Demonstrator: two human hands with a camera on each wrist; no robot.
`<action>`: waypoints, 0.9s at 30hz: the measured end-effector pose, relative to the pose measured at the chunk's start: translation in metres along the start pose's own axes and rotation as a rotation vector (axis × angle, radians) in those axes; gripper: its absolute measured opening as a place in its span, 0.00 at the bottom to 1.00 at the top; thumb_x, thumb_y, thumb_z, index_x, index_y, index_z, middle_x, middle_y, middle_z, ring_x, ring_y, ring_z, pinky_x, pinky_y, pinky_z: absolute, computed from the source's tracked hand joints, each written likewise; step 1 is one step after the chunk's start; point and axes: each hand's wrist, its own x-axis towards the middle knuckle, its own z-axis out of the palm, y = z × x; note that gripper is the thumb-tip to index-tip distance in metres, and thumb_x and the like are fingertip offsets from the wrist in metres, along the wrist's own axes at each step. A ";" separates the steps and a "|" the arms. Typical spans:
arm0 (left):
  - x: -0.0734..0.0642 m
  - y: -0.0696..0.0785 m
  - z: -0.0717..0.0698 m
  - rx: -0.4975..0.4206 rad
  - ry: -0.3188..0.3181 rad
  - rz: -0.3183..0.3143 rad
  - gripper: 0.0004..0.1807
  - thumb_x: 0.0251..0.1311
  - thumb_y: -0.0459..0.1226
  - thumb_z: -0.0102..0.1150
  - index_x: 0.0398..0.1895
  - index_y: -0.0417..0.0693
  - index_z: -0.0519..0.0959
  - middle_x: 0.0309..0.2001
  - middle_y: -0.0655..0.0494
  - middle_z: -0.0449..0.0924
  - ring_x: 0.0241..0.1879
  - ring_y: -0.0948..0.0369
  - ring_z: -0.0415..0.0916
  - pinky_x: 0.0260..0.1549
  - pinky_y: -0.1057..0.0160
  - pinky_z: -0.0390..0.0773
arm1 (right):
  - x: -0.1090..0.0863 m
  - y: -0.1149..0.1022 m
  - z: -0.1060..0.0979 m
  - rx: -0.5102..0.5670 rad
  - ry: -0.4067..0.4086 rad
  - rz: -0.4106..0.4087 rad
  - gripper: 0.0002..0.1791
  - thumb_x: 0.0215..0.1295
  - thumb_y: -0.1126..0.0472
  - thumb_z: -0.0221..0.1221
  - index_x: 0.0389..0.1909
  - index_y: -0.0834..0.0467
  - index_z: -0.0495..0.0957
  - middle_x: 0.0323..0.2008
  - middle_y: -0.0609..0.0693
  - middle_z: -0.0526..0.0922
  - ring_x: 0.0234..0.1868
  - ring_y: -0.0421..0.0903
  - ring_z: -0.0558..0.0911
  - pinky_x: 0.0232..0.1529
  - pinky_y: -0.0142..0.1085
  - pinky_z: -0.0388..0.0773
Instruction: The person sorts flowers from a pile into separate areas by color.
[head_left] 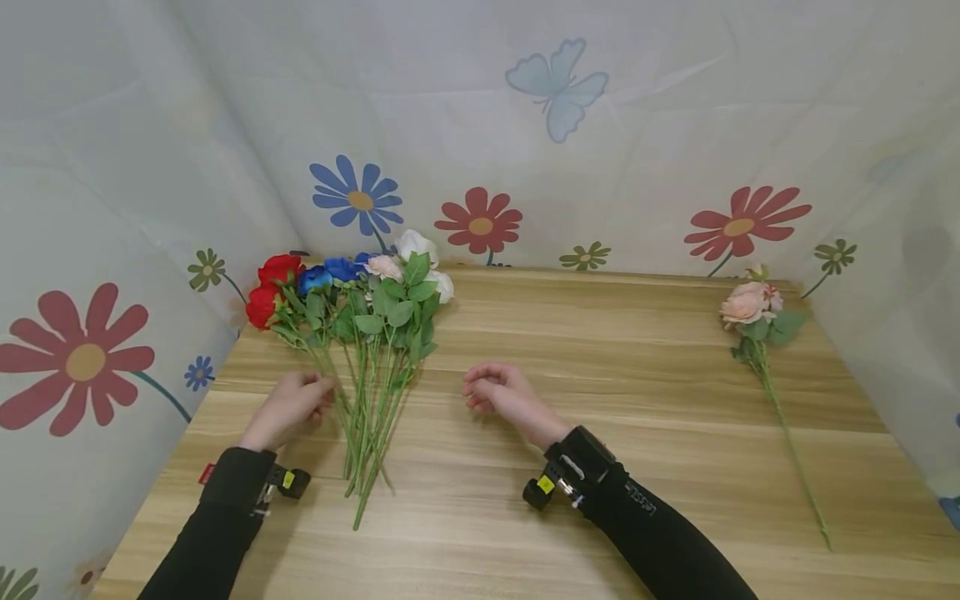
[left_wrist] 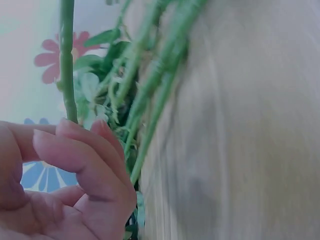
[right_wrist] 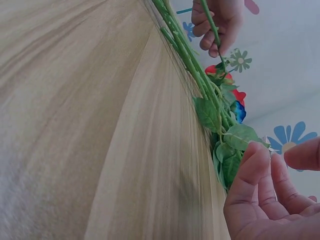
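Note:
A bunch of long-stemmed roses lies on the left of the table: red roses (head_left: pixel 262 306), blue roses (head_left: pixel 330 273), a pale pink rose (head_left: pixel 385 267) and white roses (head_left: pixel 417 245). My left hand (head_left: pixel 292 404) is at the left side of the bunch, fingers curled at a green stem (left_wrist: pixel 67 75) on the red roses' side. That stem stands apart from the other stems (left_wrist: pixel 155 75) in the left wrist view. My right hand (head_left: pixel 510 400) hovers right of the bunch with loosely bent fingers, holding nothing; its thumb and fingertips (right_wrist: pixel 255 155) are apart.
A single pink rose (head_left: pixel 746 304) with a long stem lies far right on the wooden table (head_left: pixel 600 350). Behind and beside the table hangs a white curtain (head_left: pixel 645 142) printed with flowers and a butterfly. Both wrists carry black camera straps.

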 end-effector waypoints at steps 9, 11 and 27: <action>-0.004 0.004 -0.002 -0.179 -0.007 -0.018 0.15 0.72 0.41 0.45 0.32 0.37 0.64 0.35 0.49 0.70 0.25 0.66 0.73 0.23 0.70 0.74 | -0.002 0.001 -0.002 0.005 -0.002 -0.003 0.18 0.59 0.72 0.49 0.50 0.74 0.71 0.42 0.67 0.79 0.36 0.50 0.80 0.45 0.45 0.79; -0.005 0.006 -0.001 -0.195 0.014 -0.018 0.15 0.72 0.41 0.45 0.33 0.36 0.64 0.33 0.51 0.69 0.26 0.66 0.74 0.25 0.70 0.76 | -0.002 0.002 -0.003 0.005 -0.003 -0.003 0.18 0.59 0.72 0.49 0.51 0.74 0.71 0.43 0.68 0.78 0.37 0.52 0.80 0.45 0.45 0.79; -0.005 0.022 0.010 -0.057 0.147 0.151 0.21 0.72 0.44 0.43 0.46 0.29 0.65 0.38 0.35 0.73 0.35 0.49 0.77 0.35 0.56 0.81 | -0.005 0.003 -0.016 0.025 0.006 0.012 0.18 0.61 0.71 0.50 0.52 0.73 0.70 0.46 0.68 0.78 0.37 0.48 0.80 0.45 0.42 0.79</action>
